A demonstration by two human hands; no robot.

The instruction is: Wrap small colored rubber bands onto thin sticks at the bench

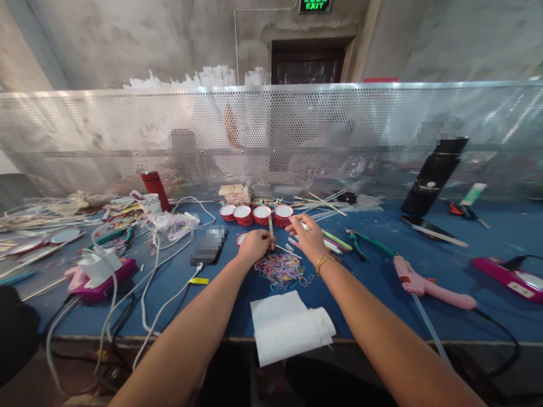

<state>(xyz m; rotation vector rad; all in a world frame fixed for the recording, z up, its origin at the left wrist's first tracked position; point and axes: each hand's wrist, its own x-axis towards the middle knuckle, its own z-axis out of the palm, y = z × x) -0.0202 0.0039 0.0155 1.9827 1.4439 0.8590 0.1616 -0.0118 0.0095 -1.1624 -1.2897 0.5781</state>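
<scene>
My left hand [255, 246] is closed, its thumb and fingertips pinching an upright flat stick [271, 226] with a pale green part. Close to its right, my right hand [309, 240] grips a short white rod [305, 226], whose exact kind I cannot make out. Under both hands lies a pile of coloured rubber bands [282, 270]. Just beyond them stand several stacks of red-rimmed white discs [243, 214]. Another disc [241, 238] is partly hidden behind my left hand. A folded white cloth or paper [288, 328] lies at the table's front edge.
Right of my hands are green-handled pliers [360, 243], a pink glue gun [424, 282] and a black bottle [432, 181]. On the left are a phone [208, 245], cables, a power strip [104, 280] and a red flask [155, 191]. A perforated metal screen [254, 141] stands behind.
</scene>
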